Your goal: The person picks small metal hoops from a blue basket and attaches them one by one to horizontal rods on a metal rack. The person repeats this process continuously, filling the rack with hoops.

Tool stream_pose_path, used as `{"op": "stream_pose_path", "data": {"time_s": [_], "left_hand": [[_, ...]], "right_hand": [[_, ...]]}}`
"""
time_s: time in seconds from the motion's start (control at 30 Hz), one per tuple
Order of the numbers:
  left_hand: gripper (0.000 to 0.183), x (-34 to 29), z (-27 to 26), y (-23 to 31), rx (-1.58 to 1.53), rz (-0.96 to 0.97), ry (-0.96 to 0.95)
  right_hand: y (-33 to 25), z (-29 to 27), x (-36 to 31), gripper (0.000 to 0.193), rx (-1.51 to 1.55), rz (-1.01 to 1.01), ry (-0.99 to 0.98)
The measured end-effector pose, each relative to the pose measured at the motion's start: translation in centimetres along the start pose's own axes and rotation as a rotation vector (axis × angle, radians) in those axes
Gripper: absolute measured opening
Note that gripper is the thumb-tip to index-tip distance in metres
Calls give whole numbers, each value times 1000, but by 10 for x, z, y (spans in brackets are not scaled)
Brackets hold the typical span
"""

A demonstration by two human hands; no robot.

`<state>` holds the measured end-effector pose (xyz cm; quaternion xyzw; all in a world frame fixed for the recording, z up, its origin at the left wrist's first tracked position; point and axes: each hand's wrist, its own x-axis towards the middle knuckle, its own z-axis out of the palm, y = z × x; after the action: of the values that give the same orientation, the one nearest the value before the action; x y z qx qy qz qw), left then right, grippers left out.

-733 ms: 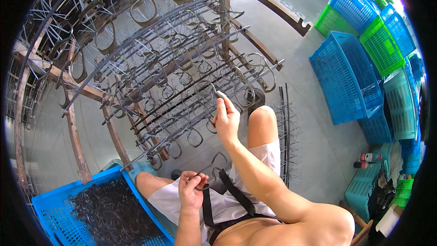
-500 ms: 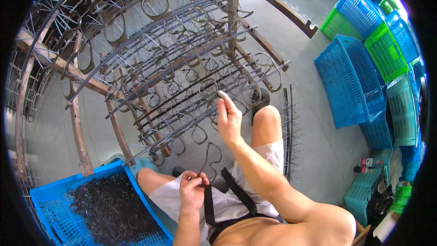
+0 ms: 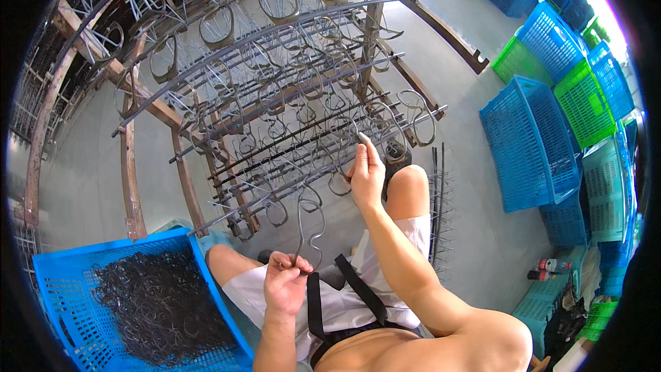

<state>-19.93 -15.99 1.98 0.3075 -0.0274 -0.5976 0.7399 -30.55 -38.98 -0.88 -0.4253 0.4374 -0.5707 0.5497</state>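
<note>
A dark, thin eyeglass frame (image 3: pixel 301 229) stands upright from my left hand (image 3: pixel 284 291), its lower end pinched between thumb and fingers. My right hand (image 3: pixel 367 180) reaches up to the lower right part of the rack. Its fingers are closed together, and a white covering sits on the tip of one finger. Whether they grip one of the frames there is hard to make out. Rows of similar eyeglass frames hang on the metal rods of the rack (image 3: pixel 275 17) before me. Beside my left knee, a blue crate (image 3: pixel 113 244) holds a heap of black, tangled pieces (image 3: pixel 162 303).
Rusty brown rack beams (image 3: pixel 129 172) stand at the left. Dark rods with thin prongs (image 3: pixel 438 213) lie on the floor by my right leg. To the right, blue baskets (image 3: pixel 527 145) and green baskets (image 3: pixel 585 103) are stacked, with bottles (image 3: pixel 547 264) near them.
My view has shifted slightly. The left hand has raised and turned the eyeglass frame more upright, closer to the rack. The right hand has moved a little to the right along the rack.
</note>
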Motion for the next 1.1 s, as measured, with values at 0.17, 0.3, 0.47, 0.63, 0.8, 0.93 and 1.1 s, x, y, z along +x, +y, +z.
{"op": "stream_pose_path", "data": {"time_s": [0.17,0.3,0.47,0.63,0.8,0.93,1.1], "left_hand": [[20,5,5,-4,-52,-29,-70],[19,3,5,-6,-37,-40,-47],[19,2,8,-6,17,-44,-12],[19,2,12,-5,23,-37,-14],[19,5,12,-6,-2,-2,-66],[20,10,13,-6,-50,9,-120],[19,24,32,-18,-81,30,-148]], "right_hand": [[4,12,-8,30,-1,-19,5],[6,6,-4,26,-306,-173,21],[1,4,1,26,-428,-220,35],[-4,4,2,25,-348,-161,59],[-10,-7,1,32,-41,59,-58],[-35,-16,-27,41,-590,-332,-4],[-64,-17,-102,54,-151,41,-548]]}}
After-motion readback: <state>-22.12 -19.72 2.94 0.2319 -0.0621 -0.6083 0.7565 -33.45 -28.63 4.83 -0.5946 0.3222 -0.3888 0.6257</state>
